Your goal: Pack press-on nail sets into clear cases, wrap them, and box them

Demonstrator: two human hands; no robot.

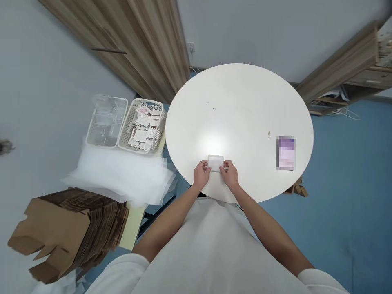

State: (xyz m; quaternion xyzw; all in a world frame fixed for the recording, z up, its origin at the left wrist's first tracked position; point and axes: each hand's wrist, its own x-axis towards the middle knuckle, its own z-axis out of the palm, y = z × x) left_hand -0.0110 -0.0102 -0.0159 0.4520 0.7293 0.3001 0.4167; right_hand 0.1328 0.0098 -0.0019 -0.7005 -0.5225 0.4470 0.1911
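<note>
Case is at white table over blue floor.

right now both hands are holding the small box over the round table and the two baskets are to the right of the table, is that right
Not quite: the head view shows the two baskets left of the round table. The left hand and right hand do hold the small box over it.

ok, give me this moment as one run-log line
left hand: holds box, left edge | right hand: holds box, right edge | box: clear, near side of table | packet basket: left of table
</note>
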